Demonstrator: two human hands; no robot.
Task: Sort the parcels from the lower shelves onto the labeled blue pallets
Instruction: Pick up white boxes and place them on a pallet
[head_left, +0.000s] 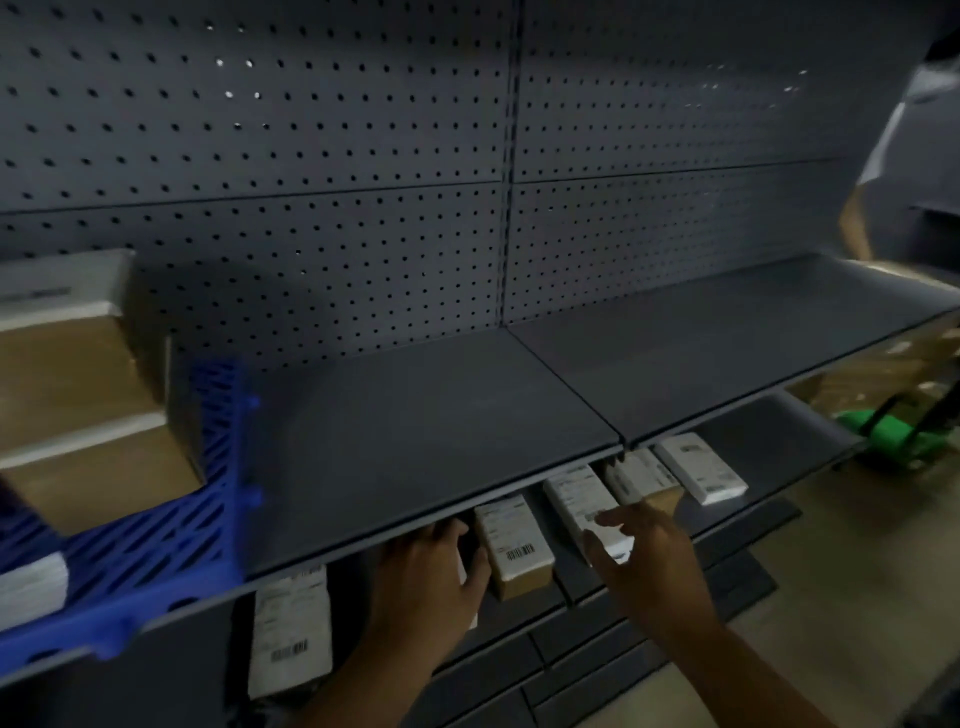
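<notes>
Both hands reach under the dark grey metal shelf (441, 415): left hand (431, 571) loosely curled, empty, beside a small white-labelled cardboard parcel (511, 545); right hand (641, 551) spread open. Knuckles may scrape the overhanging edge.

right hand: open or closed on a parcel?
Open. The right hand has its fingers spread over a labeled parcel on the lower shelf, not gripping.
</notes>
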